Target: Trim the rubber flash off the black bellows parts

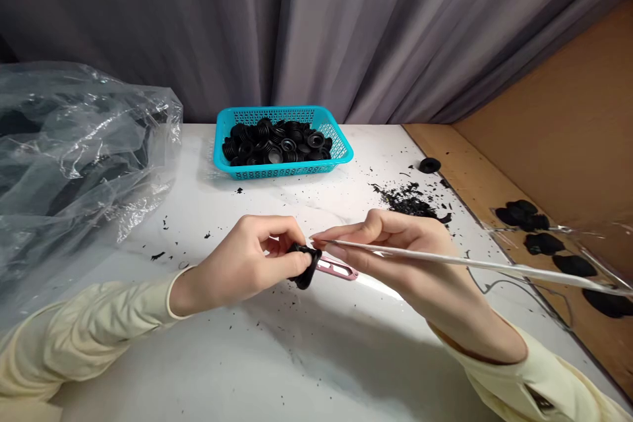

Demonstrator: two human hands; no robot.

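A single head-worn camera looks forward and down, close over the white table, facing the curtain.

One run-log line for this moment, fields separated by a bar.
left hand: grips black rubber part | right hand: holds pink tool at part | blue basket: black parts | table: black scraps

Honestly nothing to read here. No label, brand, number or sign shows anywhere: the turquoise basket is plain plastic mesh, the clear plastic bag has no print, and the pink tool carries no marking that I can make out.
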